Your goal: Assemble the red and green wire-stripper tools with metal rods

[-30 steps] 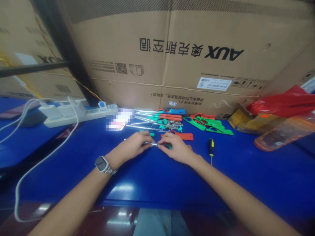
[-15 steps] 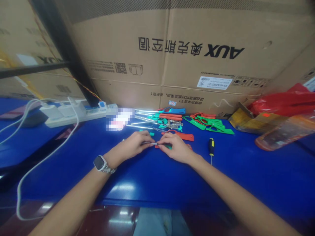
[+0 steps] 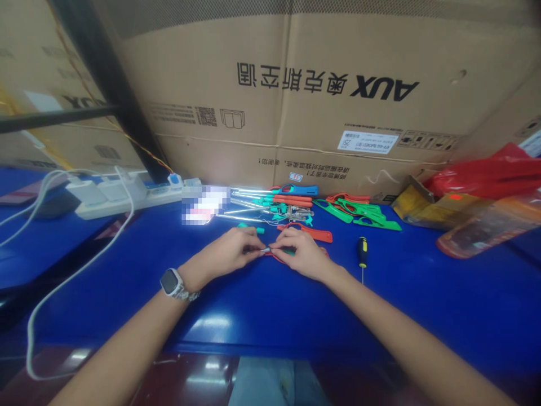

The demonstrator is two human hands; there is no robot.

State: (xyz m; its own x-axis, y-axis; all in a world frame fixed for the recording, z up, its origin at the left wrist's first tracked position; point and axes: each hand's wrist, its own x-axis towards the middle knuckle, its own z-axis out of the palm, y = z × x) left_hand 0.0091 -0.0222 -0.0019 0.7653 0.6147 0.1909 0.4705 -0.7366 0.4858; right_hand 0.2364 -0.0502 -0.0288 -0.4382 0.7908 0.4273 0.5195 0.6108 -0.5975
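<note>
Over the blue table, my left hand (image 3: pixel 232 249) pinches a thin grey metal piece (image 3: pixel 265 250), seemingly a tube, by its left end. At the other end, my right hand (image 3: pixel 303 254) grips the same piece between thumb and fingertips. Much of it is hidden by the fingers. Below my right hand lies a red plastic part with some green on it, mostly covered. Just beyond the hands are a red lighter-like handle shell (image 3: pixel 319 234) and a small teal plastic piece (image 3: pixel 256 230).
Behind the hands lie metal rods (image 3: pixel 243 218), orange-red sticks (image 3: pixel 293 201) and a blue handle (image 3: pixel 302 190). Green shells (image 3: pixel 372 213) and a screwdriver (image 3: pixel 362 252) sit to the right. A power strip (image 3: pixel 97 207) with white cables stands left. A large cardboard box (image 3: pixel 211 51) forms the back.
The fingers of both hands have shifted slightly around the metal piece, which now tilts a little more. More of the red part under my right hand shows. Everything else stays put.
</note>
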